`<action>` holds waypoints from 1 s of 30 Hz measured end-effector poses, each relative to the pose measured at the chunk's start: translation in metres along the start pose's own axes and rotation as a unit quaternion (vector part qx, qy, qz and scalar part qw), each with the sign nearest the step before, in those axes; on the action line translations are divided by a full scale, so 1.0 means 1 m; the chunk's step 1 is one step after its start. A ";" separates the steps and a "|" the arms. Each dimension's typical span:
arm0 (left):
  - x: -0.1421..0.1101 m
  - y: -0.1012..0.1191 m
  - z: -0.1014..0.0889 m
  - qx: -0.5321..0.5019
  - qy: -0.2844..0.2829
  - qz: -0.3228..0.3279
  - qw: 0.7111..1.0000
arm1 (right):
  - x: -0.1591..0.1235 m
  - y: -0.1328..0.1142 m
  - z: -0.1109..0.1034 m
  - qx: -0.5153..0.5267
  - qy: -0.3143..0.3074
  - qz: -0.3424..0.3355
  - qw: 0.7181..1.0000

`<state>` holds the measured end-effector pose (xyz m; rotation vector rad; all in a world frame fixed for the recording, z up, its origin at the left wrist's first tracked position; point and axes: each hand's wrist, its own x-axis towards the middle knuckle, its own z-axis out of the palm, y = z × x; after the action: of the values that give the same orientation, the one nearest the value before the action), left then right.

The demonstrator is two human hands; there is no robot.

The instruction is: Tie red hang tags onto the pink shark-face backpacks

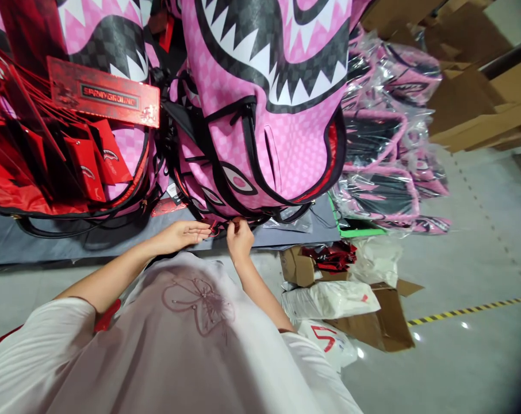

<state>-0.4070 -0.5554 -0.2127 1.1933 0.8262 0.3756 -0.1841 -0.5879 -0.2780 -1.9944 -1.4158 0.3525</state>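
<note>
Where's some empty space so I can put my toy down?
A narrow strip of gray table is bare left of the left hand, between the open bag's black handle and the table's front edge. There's bare floor between the wrapped bags and the striped line. It's crowded around the right hand and pink backpack, and by the white packages.

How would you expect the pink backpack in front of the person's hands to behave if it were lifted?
The backpack would probably flex, as its pink face bends in soft curves. The black loop may swing, since it sticks out from the edge. Bulky and rounded, the backpack might also tip.
</note>
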 end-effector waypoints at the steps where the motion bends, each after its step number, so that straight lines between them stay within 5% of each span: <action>1: 0.003 0.000 0.002 0.050 0.047 -0.001 0.998 | -0.001 0.002 0.000 0.003 0.008 0.007 1.000; 4: 0.011 0.002 0.008 0.238 0.131 0.042 0.962 | -0.002 0.010 -0.002 0.025 0.028 0.021 0.999; 7: 0.022 0.003 0.015 0.353 0.155 0.137 0.912 | -0.003 0.015 -0.004 0.063 0.028 0.005 0.998; 9: 0.033 0.003 0.022 0.364 0.145 0.160 0.906 | -0.003 0.016 -0.004 0.092 0.029 0.002 0.995; 13: 0.057 0.002 0.036 0.352 0.124 0.058 0.926 | -0.003 0.021 -0.002 0.145 0.026 0.021 0.989; 19: 0.079 0.001 0.049 0.455 0.149 0.016 0.878 | -0.007 0.031 0.002 0.175 0.004 0.028 0.984; 24: 0.093 0.001 0.053 0.414 0.150 0.037 0.897 | -0.005 0.032 -0.003 0.151 -0.010 0.005 0.988; 30: 0.118 -0.004 0.043 0.274 0.040 0.021 0.961 | 0.001 0.027 -0.021 0.002 -0.035 -0.006 0.999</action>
<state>-0.2979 -0.5076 -0.2538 1.7206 1.0137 0.2346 -0.1522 -0.5995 -0.2799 -1.9878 -1.4677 0.4230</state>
